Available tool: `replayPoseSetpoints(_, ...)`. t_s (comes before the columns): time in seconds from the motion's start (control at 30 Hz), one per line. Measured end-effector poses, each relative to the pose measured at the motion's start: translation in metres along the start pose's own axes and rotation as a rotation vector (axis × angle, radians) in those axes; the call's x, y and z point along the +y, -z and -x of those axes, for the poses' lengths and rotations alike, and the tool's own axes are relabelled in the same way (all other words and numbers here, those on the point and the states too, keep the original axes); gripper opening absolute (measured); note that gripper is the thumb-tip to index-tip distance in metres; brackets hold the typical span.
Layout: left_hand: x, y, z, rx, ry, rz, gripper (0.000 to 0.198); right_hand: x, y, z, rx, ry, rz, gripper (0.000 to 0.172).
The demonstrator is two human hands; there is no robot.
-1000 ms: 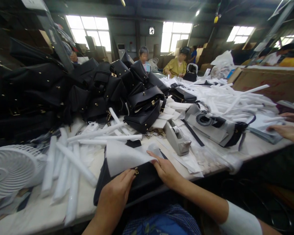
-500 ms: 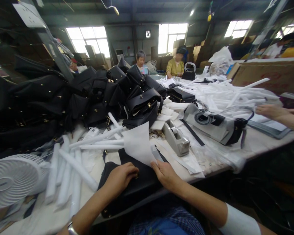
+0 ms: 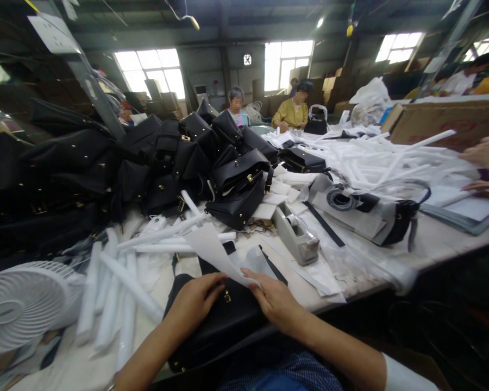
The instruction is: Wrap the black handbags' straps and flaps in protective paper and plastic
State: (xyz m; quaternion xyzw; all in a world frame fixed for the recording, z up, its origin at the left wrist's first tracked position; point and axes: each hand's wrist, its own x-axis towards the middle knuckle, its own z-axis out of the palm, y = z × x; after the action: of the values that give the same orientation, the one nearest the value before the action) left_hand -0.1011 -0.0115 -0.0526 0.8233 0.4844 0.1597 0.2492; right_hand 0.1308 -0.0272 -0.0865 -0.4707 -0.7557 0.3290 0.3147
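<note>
A black handbag (image 3: 232,331) with a small gold clasp lies in front of me at the table's near edge. My right hand (image 3: 275,298) pinches a white sheet of paper (image 3: 212,250) between thumb and fingers, over the bag's upper part. The sheet leans to the left and is curved. My left hand (image 3: 198,301) is at the bag's upper left, its fingers bent around the flap beside the clasp, close to the paper's lower edge. A translucent sheet (image 3: 256,260) shows behind the paper.
A tape dispenser (image 3: 297,239) stands beyond my right hand. White foam tubes (image 3: 128,282) and a fan (image 3: 16,309) are at left. Black handbags (image 3: 158,157) are heaped behind. A grey-and-black bag (image 3: 362,217) lies at right, near a co-worker's hands (image 3: 487,163).
The white sheet has tilted down to the left and bent. My right hand's fingers have moved left along it. My left hand has shifted slightly, uncovering the gold clasp.
</note>
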Motion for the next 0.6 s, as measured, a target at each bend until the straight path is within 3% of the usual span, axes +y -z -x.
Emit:
replayPoseSetpoints(0.07, 0.005, 0.003, 0.022, 0.028, -0.050, -0.095, 0.023, 0.001, 0.000, 0.001, -0.010, 0.037, 0.002, 0.043)
replayPoseSetpoints(0.2, 0.001, -0.003, 0.061, 0.029, -0.401, -0.462, 0.042, 0.002, 0.000, 0.003, -0.097, 0.091, 0.065, 0.043)
replayPoseSetpoints(0.27, -0.007, -0.014, 0.073, 0.068, -0.487, -0.587, 0.049, 0.002, -0.001, 0.003, -0.151, 0.116, 0.108, 0.045)
replayPoseSetpoints(0.47, -0.024, -0.049, 0.088, 0.216, -0.480, -0.555, 0.049, 0.000, -0.004, 0.007, -0.281, 0.170, 0.238, 0.056)
replayPoseSetpoints(0.6, -0.015, -0.033, 0.088, 0.081, -0.353, -0.438, 0.055, -0.003, 0.001, 0.006, -0.344, 0.185, 0.290, 0.055)
